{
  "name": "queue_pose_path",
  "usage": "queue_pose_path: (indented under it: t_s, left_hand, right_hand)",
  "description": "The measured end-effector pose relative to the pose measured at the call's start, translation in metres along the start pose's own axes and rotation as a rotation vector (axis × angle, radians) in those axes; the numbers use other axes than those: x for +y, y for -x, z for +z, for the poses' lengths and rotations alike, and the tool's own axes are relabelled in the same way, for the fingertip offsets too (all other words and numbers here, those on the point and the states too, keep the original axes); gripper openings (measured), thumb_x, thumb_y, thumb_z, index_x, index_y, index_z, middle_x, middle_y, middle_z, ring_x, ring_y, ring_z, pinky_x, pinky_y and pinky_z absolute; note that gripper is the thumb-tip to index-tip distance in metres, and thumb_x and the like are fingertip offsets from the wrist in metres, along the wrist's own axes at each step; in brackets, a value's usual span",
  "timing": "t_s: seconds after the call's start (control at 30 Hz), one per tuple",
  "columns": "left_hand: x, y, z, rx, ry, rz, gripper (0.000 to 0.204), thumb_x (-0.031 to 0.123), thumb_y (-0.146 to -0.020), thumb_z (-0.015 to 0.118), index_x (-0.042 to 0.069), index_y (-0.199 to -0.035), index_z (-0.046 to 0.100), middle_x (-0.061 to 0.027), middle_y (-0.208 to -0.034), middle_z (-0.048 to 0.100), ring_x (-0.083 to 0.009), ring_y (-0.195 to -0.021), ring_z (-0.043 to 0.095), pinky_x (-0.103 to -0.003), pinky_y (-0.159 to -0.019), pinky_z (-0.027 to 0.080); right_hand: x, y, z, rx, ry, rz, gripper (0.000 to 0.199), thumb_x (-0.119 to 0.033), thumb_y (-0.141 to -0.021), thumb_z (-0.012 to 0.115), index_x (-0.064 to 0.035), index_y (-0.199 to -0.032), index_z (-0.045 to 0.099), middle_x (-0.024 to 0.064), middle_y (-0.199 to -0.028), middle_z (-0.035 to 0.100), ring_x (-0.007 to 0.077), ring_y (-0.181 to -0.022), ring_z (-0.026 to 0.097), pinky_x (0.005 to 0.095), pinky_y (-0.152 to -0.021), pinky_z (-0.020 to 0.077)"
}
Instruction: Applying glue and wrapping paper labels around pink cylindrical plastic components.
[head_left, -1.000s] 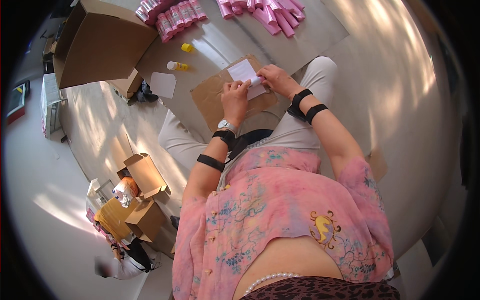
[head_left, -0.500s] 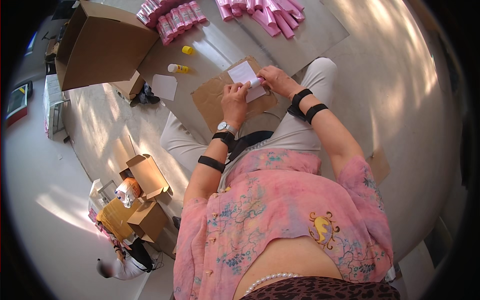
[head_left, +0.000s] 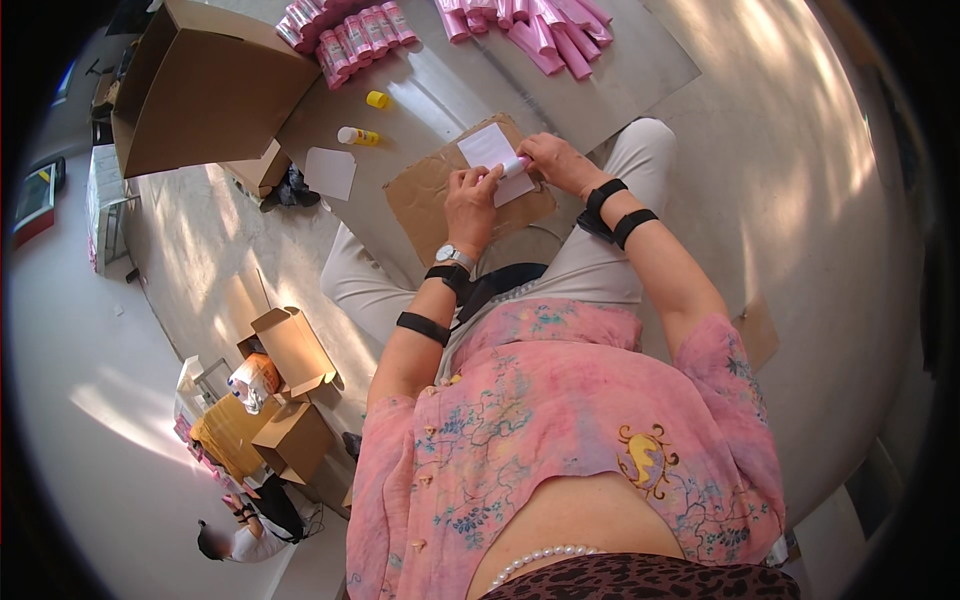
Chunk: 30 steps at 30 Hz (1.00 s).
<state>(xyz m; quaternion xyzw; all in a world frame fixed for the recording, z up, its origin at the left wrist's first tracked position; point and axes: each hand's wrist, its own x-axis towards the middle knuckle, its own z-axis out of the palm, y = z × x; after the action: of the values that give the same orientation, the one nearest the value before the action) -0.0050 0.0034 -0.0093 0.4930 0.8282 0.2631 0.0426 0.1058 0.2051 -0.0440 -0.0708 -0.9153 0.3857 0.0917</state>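
Between my two hands is a small pink roll with a white paper band (head_left: 513, 167) around it. My left hand (head_left: 470, 205) is closed on its near-left end, fingers bent over it. At the other end, my right hand (head_left: 560, 163) grips with fingers and thumb pinched together. Beneath the roll lie white paper sheets (head_left: 484, 146), resting on a worn piece of brown cardboard (head_left: 420, 200). To the left are an uncapped glue stick (head_left: 358, 136), its yellow cap (head_left: 377, 99) and another white paper (head_left: 330, 173).
Several labelled pink rolls (head_left: 365, 38) are stacked at the far side of the grey board (head_left: 640, 75), with plain pink rolls (head_left: 560, 42) to their right. A large open carton (head_left: 210, 90) stands far left. Lower left, a person (head_left: 250, 535) sits near open boxes (head_left: 295, 350).
My hands and the roll have barely moved. At the lower left, the other person's head and arm have shifted slightly.
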Motion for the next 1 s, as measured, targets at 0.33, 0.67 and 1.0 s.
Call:
queue_pose_path:
  t_s: [0.33, 0.67, 1.0]
  left_hand:
    - [-0.004, 0.001, 0.001, -0.033, 0.008, -0.013, 0.039, 0.008, -0.087, 0.073, 0.025, -0.122, 0.075, -0.0013, -0.112, 0.072, -0.0285, -0.106, 0.063, -0.04, -0.086, 0.056]
    - [-0.008, 0.001, 0.0, -0.011, 0.001, 0.03, 0.037, 0.008, -0.087, 0.071, 0.024, -0.12, 0.075, -0.001, -0.109, 0.071, -0.0267, -0.104, 0.063, -0.039, -0.082, 0.057]
    - [-0.019, -0.003, -0.001, -0.023, 0.144, 0.0, 0.039, 0.008, -0.084, 0.076, 0.017, -0.122, 0.074, -0.0058, -0.106, 0.07, -0.0285, -0.1, 0.066, -0.038, -0.083, 0.057]
  right_hand:
    - [-0.001, -0.002, -0.001, -0.01, 0.0, 0.005, 0.024, -0.001, -0.084, 0.073, -0.0036, -0.105, 0.062, 0.0158, -0.101, 0.067, 0.0387, -0.102, 0.064, 0.046, -0.09, 0.0521]
    - [-0.044, 0.007, -0.011, 0.16, 0.188, -0.066, 0.033, -0.008, -0.082, 0.075, -0.0072, -0.114, 0.067, 0.0103, -0.111, 0.068, 0.0313, -0.113, 0.062, 0.043, -0.099, 0.049]
    - [-0.055, 0.011, 0.019, 0.276, 0.483, -0.133, 0.026, -0.012, -0.086, 0.062, -0.0052, -0.11, 0.07, 0.0092, -0.114, 0.068, 0.0266, -0.117, 0.063, 0.0423, -0.107, 0.0458]
